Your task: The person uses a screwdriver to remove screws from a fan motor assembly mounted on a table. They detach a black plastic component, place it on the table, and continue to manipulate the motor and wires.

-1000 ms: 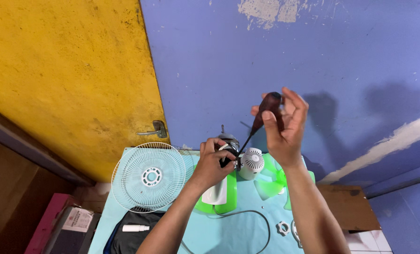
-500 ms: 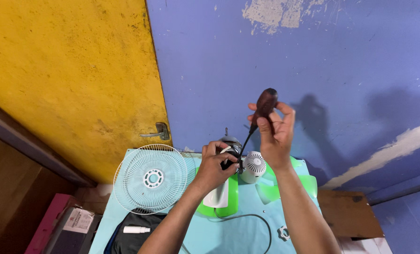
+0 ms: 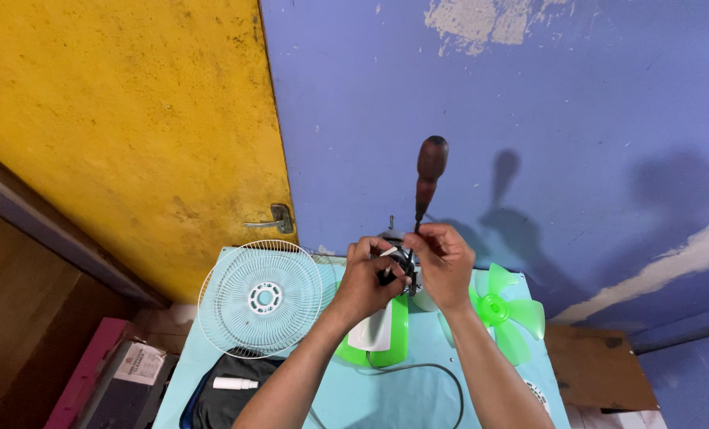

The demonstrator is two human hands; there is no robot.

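Note:
My left hand (image 3: 369, 280) grips the dark motor (image 3: 400, 258) of a dismantled fan, which sits on a green and white base (image 3: 380, 338). My right hand (image 3: 443, 260) pinches the metal shank of a screwdriver (image 3: 429, 176) low down, near the motor. The screwdriver stands almost upright, its dark brown handle free above my fingers. Its tip is hidden between my hands.
A white wire fan guard (image 3: 261, 298) lies at the left on the light blue table (image 3: 418, 397). A green fan blade (image 3: 497, 311) lies at the right. A black cable (image 3: 442, 380) and a black pouch (image 3: 229, 396) are in front. A yellow door with a metal handle (image 3: 270, 218) stands behind.
My right hand has slid down from the screwdriver's handle to its shank by the motor. The screwdriver has swung from a slant to nearly upright.

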